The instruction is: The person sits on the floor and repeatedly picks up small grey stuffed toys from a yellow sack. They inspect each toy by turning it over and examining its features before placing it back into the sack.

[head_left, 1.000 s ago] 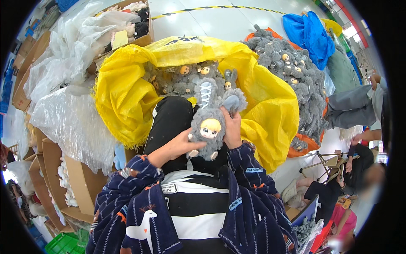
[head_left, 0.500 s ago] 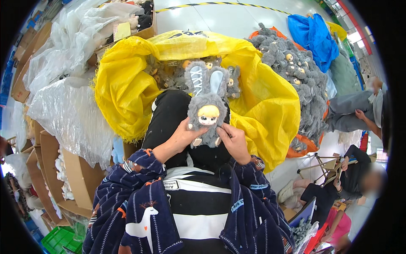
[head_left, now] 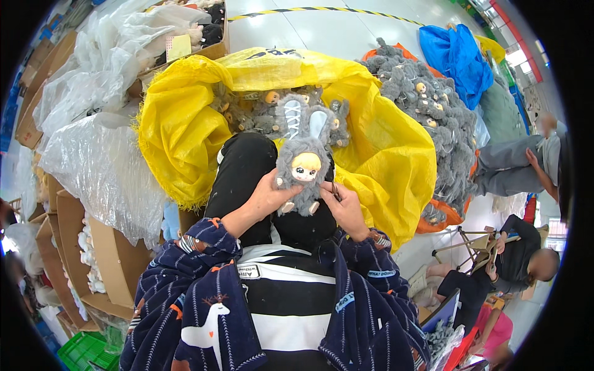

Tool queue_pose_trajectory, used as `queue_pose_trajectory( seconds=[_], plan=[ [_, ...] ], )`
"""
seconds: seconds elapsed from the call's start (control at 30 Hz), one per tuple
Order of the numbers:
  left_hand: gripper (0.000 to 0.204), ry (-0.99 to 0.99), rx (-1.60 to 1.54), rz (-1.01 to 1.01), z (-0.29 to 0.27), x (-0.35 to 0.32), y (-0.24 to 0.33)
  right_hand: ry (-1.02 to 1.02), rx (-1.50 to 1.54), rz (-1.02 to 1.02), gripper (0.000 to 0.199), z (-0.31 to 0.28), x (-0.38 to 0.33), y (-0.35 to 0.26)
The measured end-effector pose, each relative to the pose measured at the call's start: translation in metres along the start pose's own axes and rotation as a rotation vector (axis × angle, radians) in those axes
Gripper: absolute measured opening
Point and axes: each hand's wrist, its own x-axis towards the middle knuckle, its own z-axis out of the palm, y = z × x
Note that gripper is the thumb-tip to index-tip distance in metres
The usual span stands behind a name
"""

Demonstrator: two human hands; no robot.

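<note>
In the head view, the grey plush doll with long rabbit ears and a smooth, yellow-fringed face (head_left: 303,166) could slip, since the left hand (head_left: 265,195) seems to hold only one side of its lower body, and the soft fur would probably give under the thumb; a tumble toward the yellow woven-plastic sack (head_left: 396,154) might lose it among the similar grey plush dolls (head_left: 266,125) inside; the slim dark object (head_left: 336,190) in the right hand (head_left: 346,209), too small to identify, might snag the fur or scratch the face if it strayed; the white criss-cross lacing (head_left: 293,117) on one ear could catch on a finger.

The doll is between the two hands, on the wearer's side of the sack's mouth, over the black trousers (head_left: 247,167), its ears reaching across the sack's opening; the left hand grips it, thumb in front; the right hand is pinched around the dark object just beside the doll, though whether it touches the fur I cannot tell; a big grey heap of plush toys (head_left: 427,139) sits right of the sack, crumpled clear plastic sheeting (head_left: 102,179) left of it.
</note>
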Motion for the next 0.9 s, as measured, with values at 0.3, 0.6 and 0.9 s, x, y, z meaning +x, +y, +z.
queue_pose_trajectory(
  seconds=[0.3, 0.6, 0.9],
  plan=[
    [0.047, 0.028, 0.138, 0.084, 0.001, -0.002, -0.004, 0.040, -0.069, 0.091, 0.020, 0.005, -0.005, 0.005],
    [0.046, 0.065, 0.258, 0.251, 0.004, -0.006, -0.008, 0.064, -0.101, 0.119, 0.025, 0.015, -0.004, 0.007],
    [0.039, 0.076, -0.131, 0.083, -0.006, -0.003, -0.008, -0.008, 0.941, 0.574, 0.022, -0.001, -0.002, 0.002]
  ],
)
